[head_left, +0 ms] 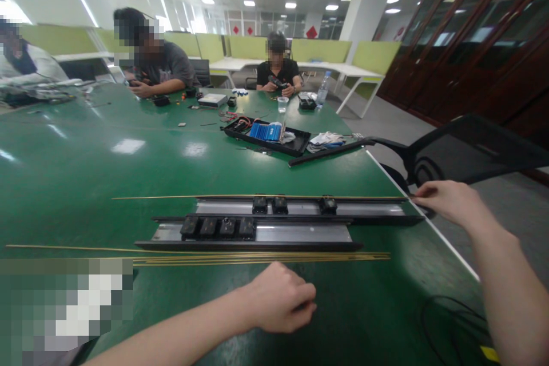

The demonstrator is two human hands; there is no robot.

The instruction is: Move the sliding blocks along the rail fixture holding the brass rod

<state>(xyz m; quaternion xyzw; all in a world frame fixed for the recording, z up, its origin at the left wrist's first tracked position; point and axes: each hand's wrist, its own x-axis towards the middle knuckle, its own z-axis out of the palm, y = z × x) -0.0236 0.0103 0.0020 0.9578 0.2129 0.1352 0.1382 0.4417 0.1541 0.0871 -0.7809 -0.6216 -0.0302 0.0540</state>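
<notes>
My right hand (448,203) pinches the right end of a thin brass-coloured rod (154,198) at the table's right edge. This rod runs along the far wall of the far metal channel (300,207), which carries three small black blocks (279,205). A nearer metal channel (304,233) holds several black blocks (227,227) in a row at its left. In front of it lie several loose brass-coloured rods (257,259). My left hand (285,297) is closed with curled fingers just on the near side of these rods, and nothing shows in it.
Farther back on the green table (128,171) lie a black tray (295,143) with a blue finned part (266,132), gloves (326,141) and a dark bar (326,154). A mesh chair (476,148) stands at the right. Other people sit across the table. A cable (446,303) lies at lower right.
</notes>
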